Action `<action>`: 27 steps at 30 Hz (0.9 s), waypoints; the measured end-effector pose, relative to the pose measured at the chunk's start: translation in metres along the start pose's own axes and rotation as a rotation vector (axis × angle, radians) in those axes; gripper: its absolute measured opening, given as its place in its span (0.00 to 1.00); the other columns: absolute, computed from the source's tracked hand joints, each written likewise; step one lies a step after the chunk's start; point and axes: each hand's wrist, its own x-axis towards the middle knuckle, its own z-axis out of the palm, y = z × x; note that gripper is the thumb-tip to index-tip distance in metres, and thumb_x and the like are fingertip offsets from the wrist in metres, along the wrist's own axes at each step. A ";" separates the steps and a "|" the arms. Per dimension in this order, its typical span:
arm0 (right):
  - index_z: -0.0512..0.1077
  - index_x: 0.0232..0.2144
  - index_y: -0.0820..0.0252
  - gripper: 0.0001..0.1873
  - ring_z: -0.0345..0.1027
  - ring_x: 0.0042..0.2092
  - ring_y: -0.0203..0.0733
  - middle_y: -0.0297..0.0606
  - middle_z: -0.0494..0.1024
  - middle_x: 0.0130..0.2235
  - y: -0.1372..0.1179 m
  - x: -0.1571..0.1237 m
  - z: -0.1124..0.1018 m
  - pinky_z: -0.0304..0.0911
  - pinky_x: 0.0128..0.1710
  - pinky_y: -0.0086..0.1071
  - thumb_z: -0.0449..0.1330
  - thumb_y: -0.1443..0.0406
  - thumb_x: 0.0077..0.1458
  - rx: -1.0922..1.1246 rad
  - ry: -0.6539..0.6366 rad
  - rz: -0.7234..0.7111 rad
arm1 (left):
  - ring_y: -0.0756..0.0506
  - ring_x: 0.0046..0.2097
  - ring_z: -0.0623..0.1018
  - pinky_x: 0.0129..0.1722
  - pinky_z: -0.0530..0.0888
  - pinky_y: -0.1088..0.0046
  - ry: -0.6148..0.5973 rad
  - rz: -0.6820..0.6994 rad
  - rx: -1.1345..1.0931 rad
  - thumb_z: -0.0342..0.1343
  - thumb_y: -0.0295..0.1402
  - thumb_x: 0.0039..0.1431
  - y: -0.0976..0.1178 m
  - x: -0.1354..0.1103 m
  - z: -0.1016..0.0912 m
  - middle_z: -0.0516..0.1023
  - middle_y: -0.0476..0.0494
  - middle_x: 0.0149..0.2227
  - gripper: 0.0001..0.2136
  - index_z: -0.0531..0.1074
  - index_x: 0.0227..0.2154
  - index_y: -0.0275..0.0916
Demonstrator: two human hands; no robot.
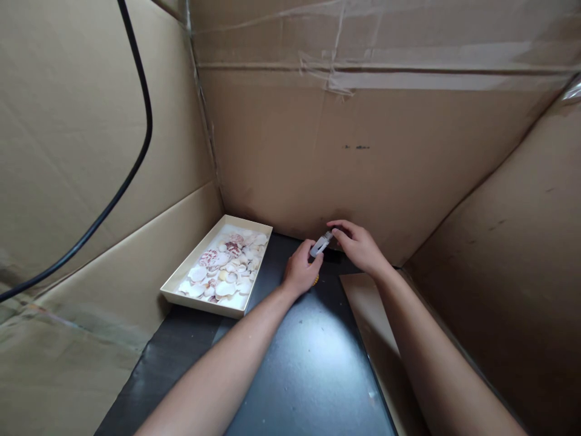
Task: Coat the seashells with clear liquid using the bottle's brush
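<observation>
My left hand (300, 270) is closed around a small white tool (320, 244) with a metal tip, held over the far end of the black tabletop (299, 363). A bit of yellow shows under this hand. My right hand (358, 244) is just beyond it, fingers curled and pinched at the tool's tip on something dark that I cannot make out. A shallow cream tray (181, 280) of several white and pink seashells (226, 269) lies to the left of both hands.
Cardboard walls (363, 151) close in the back, left and right sides. A black cable (136, 157) hangs across the left wall. A cardboard flap (367, 303) lies on the tabletop's right side under my right forearm.
</observation>
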 end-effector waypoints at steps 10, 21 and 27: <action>0.74 0.37 0.60 0.15 0.71 0.35 0.41 0.39 0.78 0.34 0.003 0.001 -0.001 0.64 0.36 0.33 0.55 0.57 0.56 0.048 -0.001 0.004 | 0.52 0.33 0.71 0.33 0.65 0.78 -0.004 -0.003 -0.019 0.48 0.36 0.60 0.001 -0.001 -0.001 0.72 0.52 0.32 0.07 0.65 0.39 0.41; 0.76 0.36 0.60 0.15 0.72 0.37 0.42 0.41 0.80 0.37 -0.005 -0.002 -0.002 0.63 0.40 0.35 0.56 0.57 0.55 0.019 0.026 0.012 | 0.52 0.33 0.70 0.33 0.65 0.79 0.012 0.015 -0.041 0.49 0.37 0.60 -0.002 -0.001 -0.001 0.71 0.52 0.32 0.08 0.65 0.39 0.41; 0.75 0.41 0.63 0.17 0.72 0.37 0.41 0.42 0.80 0.38 -0.009 -0.002 -0.004 0.65 0.38 0.34 0.56 0.60 0.53 0.090 -0.027 0.080 | 0.52 0.32 0.69 0.33 0.64 0.79 0.029 0.023 -0.062 0.49 0.36 0.61 -0.008 0.001 0.002 0.71 0.52 0.32 0.07 0.66 0.39 0.40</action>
